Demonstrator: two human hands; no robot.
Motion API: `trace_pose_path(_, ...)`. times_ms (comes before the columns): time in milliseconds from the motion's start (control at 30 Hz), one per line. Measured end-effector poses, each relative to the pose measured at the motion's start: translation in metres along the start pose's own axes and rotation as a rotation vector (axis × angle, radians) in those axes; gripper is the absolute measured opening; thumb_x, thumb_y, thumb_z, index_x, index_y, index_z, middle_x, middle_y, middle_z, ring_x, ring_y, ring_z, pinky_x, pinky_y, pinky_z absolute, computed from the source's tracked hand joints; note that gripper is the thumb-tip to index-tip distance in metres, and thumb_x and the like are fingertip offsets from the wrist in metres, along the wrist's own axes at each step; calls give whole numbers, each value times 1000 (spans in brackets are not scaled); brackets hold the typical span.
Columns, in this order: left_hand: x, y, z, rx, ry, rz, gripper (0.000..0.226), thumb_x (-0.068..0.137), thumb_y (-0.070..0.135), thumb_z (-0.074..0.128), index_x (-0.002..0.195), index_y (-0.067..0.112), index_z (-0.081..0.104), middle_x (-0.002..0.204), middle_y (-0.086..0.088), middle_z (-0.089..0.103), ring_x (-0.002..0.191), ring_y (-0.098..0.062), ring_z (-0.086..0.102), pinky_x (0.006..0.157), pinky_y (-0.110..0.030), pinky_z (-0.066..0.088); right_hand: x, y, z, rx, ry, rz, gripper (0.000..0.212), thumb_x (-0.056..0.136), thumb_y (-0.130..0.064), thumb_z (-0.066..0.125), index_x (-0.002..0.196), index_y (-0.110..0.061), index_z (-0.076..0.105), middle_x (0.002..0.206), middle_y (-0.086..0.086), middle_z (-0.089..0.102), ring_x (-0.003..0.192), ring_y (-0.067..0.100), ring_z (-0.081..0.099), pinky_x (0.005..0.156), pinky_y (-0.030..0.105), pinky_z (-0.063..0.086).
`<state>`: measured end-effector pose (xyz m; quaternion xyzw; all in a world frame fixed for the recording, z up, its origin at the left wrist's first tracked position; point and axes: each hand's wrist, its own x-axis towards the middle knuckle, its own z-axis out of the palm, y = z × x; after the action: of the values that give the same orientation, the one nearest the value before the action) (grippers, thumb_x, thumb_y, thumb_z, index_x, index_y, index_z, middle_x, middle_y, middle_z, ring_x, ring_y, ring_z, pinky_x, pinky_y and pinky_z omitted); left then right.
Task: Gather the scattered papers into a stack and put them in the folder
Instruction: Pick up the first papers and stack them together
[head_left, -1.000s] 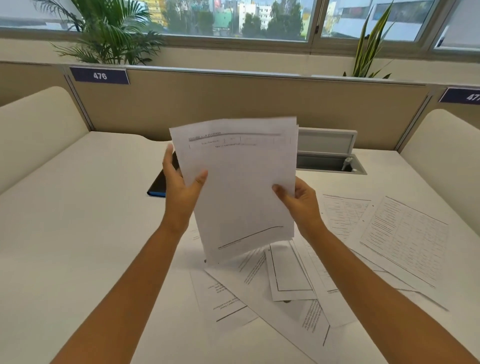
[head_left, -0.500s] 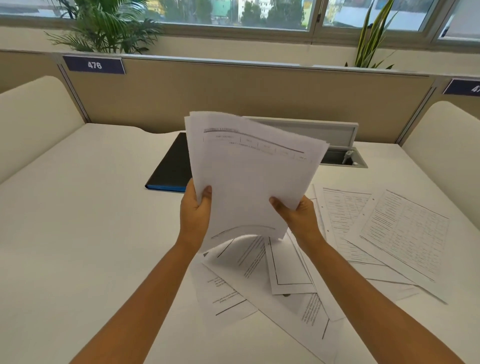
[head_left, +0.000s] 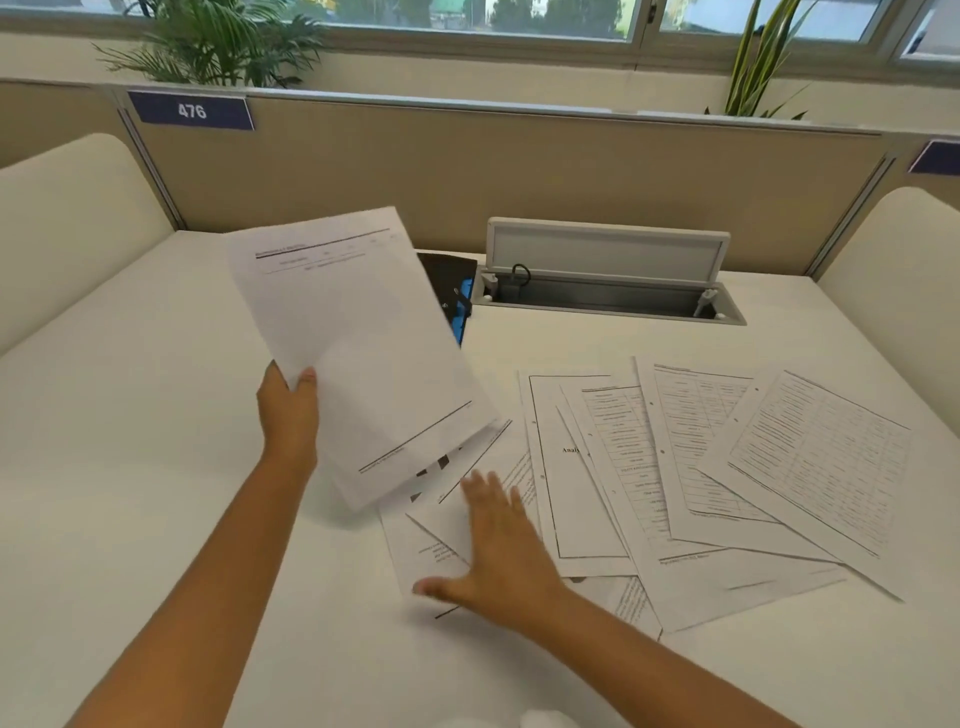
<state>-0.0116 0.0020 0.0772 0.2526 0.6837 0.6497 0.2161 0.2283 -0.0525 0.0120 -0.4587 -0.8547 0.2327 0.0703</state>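
1. Two hands share the work. Our left hand (head_left: 288, 410) holds a gathered stack (head_left: 358, 353) off the worktop (head_left: 130, 467); our right hand (head_left: 493, 545) is low over the loose sheets (head_left: 675, 467).
2. Left grip: thumb in front, fingers behind, pinching the stack at its lower left edge. The stack tilts, with its long axis running from near-right to far-left.
3. Right grip: wide, fingers spread and flat, holding nothing. The palm lies on or just over the nearest sheets; motion blur keeps us from telling whether it presses them.
4. The relation that matters: most loose sheets fan out to the right of and beyond our right hand, overlapping one another, with their long axes pointing roughly away from us. That hand is much the nearer one, so we judge the next sweep falls to it, drawing sheets leftward toward the stack.
5. Our folder (head_left: 452, 291), dark with a blue edge, lies at the back of the worktop just left of the open cable tray (head_left: 608, 301) and is mostly hidden behind the stack. It sits nearer our left hand.
6. By our judgement we are mid-gathering: many sheets still lie scattered and nothing is in the folder yet.
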Motion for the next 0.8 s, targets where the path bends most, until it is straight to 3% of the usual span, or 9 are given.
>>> trace_pose_path(133, 6, -9, -17, 44, -50, -72, 37, 91, 6, 47, 128, 5, 47, 130, -15, 54, 116, -31, 53, 98, -39, 43, 4, -10, 18, -115, -162, -21, 126, 63, -79, 51, 143, -14, -19, 155, 5, -23, 139, 21, -29, 112, 39, -20)
trace_pose_path(267, 9, -29, -49, 144, -127, -161, 41, 90, 1, 45, 131, 4, 45, 133, -19, 51, 116, -33, 51, 95, -37, 39, 11, 2, 13, -78, -135, 46, 120, 66, -76, 52, 146, -12, -11, 156, 4, -15, 141, 19, -22, 116, 38, -14)
trace_pose_path(400, 11, -50, -88, 231, -195, -299, 42, 90, -2, 44, 133, 3, 42, 134, -24, 48, 103, -26, 48, 90, -41, 38, 16, 14, 7, -56, -132, 51, 91, 85, -60, 42, 147, -14, -6, 157, 2, -10, 143, 16, -14, 115, 32, -11)
trace_pose_path(533, 9, -62, -115, 366, -295, -443, 40, 91, 4, 47, 131, 5, 44, 129, -25, 51, 100, -31, 51, 91, -48, 41, 17, 11, 0, 147, 5, 106, 51, 99, -34, 31, 146, -19, 19, 156, 1, 16, 144, 16, 9, 115, 27, 5)
trace_pose_path(600, 6, -67, -121, 405, -286, -456, 38, 91, 5, 49, 128, 4, 46, 127, -27, 52, 98, -33, 53, 90, -51, 42, 17, 7, -6, 324, 81, 185, 43, 99, -32, 30, 140, -20, 34, 146, 1, 40, 137, 20, 32, 109, 29, 26)
trace_pose_path(667, 3, -70, -120, 444, -269, -422, 36, 90, 5, 50, 126, 2, 48, 124, -29, 54, 95, -33, 53, 86, -49, 44, 18, 5, -13, 512, 149, 263, 36, 99, -33, 31, 123, -18, 52, 114, 1, 63, 109, 23, 58, 79, 24, 45)
trace_pose_path(733, -2, -70, -113, 467, -259, -362, 34, 89, 5, 52, 123, 0, 50, 121, -29, 55, 92, -32, 54, 80, -42, 44, 21, 4, -21, 663, 206, 329, 33, 98, -34, 33, 111, -16, 58, 92, -2, 65, 89, 19, 62, 62, 11, 41)
trace_pose_path(800, -6, -69, -101, 509, -260, -295, 33, 88, 6, 54, 120, -2, 51, 120, -29, 55, 95, -35, 55, 80, -42, 44, 22, 3, -33, 795, 237, 380, 35, 98, -33, 35, 121, -16, 55, 88, -15, 56, 89, 8, 56, 69, 4, 39)
